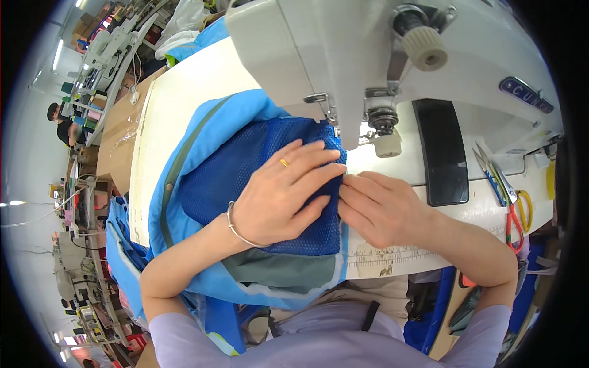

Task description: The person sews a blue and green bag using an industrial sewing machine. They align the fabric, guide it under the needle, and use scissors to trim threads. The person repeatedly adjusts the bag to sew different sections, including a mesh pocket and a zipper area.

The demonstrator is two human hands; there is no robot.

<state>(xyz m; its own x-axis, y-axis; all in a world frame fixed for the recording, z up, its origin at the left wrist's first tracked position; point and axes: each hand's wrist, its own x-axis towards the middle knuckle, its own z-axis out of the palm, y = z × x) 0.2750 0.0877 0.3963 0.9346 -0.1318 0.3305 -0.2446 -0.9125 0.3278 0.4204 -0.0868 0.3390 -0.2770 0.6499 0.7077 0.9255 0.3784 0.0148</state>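
Observation:
My left hand (283, 193) lies with fingers stretched out on a dark blue mesh fabric (224, 168), pressing it down. Beneath the mesh is a light blue garment piece (199, 132) with a grey-green strip along one side and a grey-green panel (276, 270) at the near edge. My right hand (383, 208) pinches the right edge of the mesh and blue cloth between thumb and fingers. Just beyond my fingertips, the far corner of the mesh reaches the needle area of a white sewing machine (294, 55). The needle itself is hard to make out.
Right of the machine's needle area lies a black plate (440, 153). Red-handled scissors (512, 224) and yellow-handled ones (524, 208) rest farther right. A ruler strip (399, 254) runs along the near table edge. More blue cloth (119, 245) hangs at the left; another person (64, 126) sits far left.

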